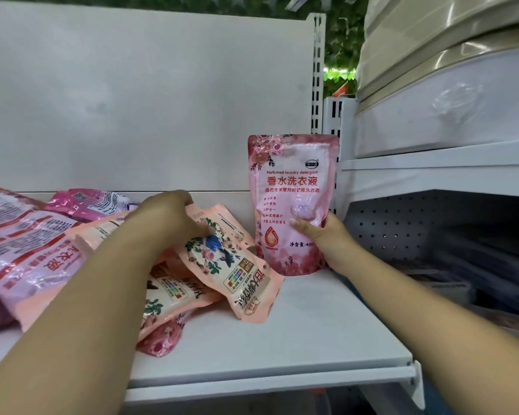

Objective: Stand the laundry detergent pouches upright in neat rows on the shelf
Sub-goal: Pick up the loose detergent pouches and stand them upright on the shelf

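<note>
Gripping the pink pouch (291,202) with my right hand (327,238), I have my thumb laid across its front near the lower right edge and my other fingers curled round behind it, out of sight. It stands upright on the white shelf (297,333), its printed face toward me and its base touching the board, close to the back panel (132,100).

Left of the pink pouch, my left hand (168,217) rests on the peach pouch (225,262), which lies flat with its flowered front up and slants toward me. My fingers curl over its upper edge; the fingertips are hidden behind the hand, so I cannot tell how firmly they hold it.

Further left of the pink pouch lies a loose heap (27,250) of more pouches. I count one standing and at least five lying: two peach ones, a pink flowered one mostly buried under them, a large lilac-and-red one, and a magenta one near the back. My left forearm covers part of the heap and the frame's left edge cuts it off, so the full number is unclear.

Right of the pink pouch, the slotted upright (318,73) rises, and beyond it wrapped bundles (447,85) sit blurred on a neighbouring shelf.
</note>
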Action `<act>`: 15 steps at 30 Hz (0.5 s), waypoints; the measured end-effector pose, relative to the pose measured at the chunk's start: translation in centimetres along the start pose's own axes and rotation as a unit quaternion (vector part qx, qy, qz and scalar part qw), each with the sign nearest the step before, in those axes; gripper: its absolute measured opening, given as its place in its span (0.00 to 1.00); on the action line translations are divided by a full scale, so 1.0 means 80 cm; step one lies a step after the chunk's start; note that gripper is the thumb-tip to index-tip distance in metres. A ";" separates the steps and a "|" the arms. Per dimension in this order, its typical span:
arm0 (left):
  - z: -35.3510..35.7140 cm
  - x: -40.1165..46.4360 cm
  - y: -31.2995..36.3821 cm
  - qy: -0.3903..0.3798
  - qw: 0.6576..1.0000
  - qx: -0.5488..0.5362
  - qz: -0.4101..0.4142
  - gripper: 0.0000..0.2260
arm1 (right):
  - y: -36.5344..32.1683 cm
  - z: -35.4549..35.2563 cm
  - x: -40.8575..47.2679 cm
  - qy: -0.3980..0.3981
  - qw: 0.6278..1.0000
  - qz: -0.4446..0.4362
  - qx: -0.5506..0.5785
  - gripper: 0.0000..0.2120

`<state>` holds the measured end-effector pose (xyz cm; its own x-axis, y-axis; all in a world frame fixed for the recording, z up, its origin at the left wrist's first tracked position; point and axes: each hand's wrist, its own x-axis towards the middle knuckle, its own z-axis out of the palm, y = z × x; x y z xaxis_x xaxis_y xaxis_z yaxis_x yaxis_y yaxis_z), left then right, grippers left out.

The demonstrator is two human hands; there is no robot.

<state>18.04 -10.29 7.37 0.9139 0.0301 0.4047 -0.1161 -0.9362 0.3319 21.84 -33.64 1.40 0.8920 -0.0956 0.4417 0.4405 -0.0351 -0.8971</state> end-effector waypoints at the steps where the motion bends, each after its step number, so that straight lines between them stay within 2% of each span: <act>1: 0.000 -0.001 0.002 0.010 1.000 -0.012 0.008 0.17 | 0.002 0.002 0.002 0.003 1.000 -0.001 -0.003 0.16; 5: -0.003 -0.003 0.004 0.048 0.996 -0.056 0.043 0.18 | 0.008 0.002 0.007 0.019 0.999 0.018 -0.036 0.27; 8: -0.015 -0.011 0.002 0.060 0.976 -0.185 0.096 0.11 | 0.012 0.002 0.002 0.028 0.994 0.058 -0.087 0.34; 12: -0.030 -0.023 0.002 0.093 0.909 -0.380 0.143 0.09 | -0.006 0.001 -0.022 0.064 0.979 0.091 -0.170 0.29; 15: -0.029 -0.023 0.005 0.138 0.871 -0.443 0.161 0.08 | -0.043 0.000 -0.057 0.053 0.991 0.105 -0.065 0.26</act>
<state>15.40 -9.95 8.76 0.6640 0.0133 0.7476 -0.7157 -0.2785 0.6405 16.26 -33.07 2.47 0.9438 -0.2187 0.2477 0.2230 -0.1314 -0.9659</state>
